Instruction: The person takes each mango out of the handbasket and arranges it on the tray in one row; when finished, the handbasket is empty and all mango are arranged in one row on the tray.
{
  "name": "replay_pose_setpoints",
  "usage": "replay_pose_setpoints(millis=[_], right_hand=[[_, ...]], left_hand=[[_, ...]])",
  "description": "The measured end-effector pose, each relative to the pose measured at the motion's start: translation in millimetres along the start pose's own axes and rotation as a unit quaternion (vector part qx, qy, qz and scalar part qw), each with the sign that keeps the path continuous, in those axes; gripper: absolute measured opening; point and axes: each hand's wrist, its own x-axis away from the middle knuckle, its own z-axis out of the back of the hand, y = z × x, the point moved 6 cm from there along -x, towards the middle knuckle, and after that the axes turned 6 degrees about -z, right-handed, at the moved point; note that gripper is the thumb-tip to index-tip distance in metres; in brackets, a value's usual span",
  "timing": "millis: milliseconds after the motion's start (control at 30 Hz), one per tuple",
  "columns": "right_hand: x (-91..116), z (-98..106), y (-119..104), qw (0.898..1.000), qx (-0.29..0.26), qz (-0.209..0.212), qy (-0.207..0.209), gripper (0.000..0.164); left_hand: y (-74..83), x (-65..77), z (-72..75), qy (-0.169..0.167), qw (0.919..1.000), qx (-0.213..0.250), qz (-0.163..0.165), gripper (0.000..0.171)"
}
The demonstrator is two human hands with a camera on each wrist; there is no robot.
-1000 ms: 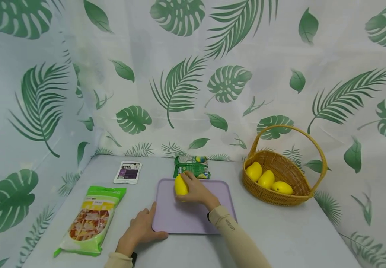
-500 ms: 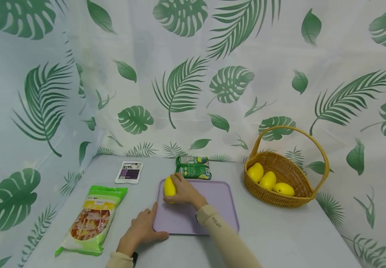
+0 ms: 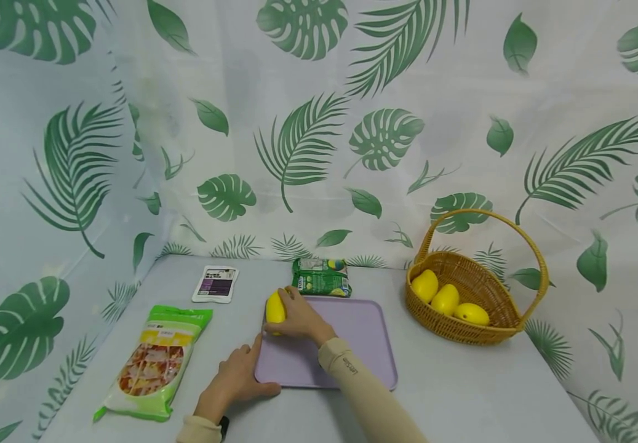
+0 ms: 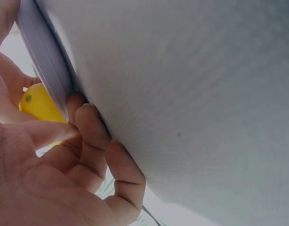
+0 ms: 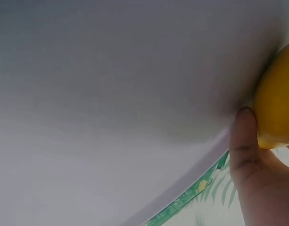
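My right hand [image 3: 296,317] grips a yellow mango [image 3: 275,309] at the back left corner of a light purple tray [image 3: 346,344]. In the right wrist view, a thumb presses the near side of the mango [image 5: 278,99], low against the tray. My left hand [image 3: 237,374] holds the tray's front left corner, with the index finger along the left edge and the thumb at the front edge. The left wrist view shows its other fingers [image 4: 123,162] curled against the table, beside the tray's rim [image 4: 45,52].
A wicker basket [image 3: 462,332] with several mangoes stands at the right. Behind the tray lies a green packet [image 3: 321,277]. At the left are a small white-and-purple pouch [image 3: 216,284] and a large green-edged food bag [image 3: 155,363]. A leaf-patterned curtain [image 3: 319,154] hangs behind and beside the table.
My right hand has moved left with the mango, from the middle back of the tray to its back left corner. The left hand has stayed at the tray's corner.
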Motion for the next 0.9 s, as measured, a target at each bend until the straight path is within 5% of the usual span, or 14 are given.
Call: replay_pose_setpoints(millis=[367, 633, 900], right_hand=[[1.9, 3.9, -0.3, 1.000, 0.003, 0.000, 0.011, 0.099], [16.4, 29.1, 10.4, 0.999, 0.021, 0.006, 0.044, 0.094], [41.5, 62.9, 29.2, 0.997, -0.019, 0.002, 0.078, 0.091]], left_hand=[[-1.8, -0.3, -0.3, 0.001, 1.0000, 0.008, 0.000, 0.116], [-0.8, -0.4, -0.3, -0.001, 1.0000, 0.008, 0.004, 0.116], [-1.8, -0.5, -0.7, 0.003, 0.9999, 0.013, 0.006, 0.117]])
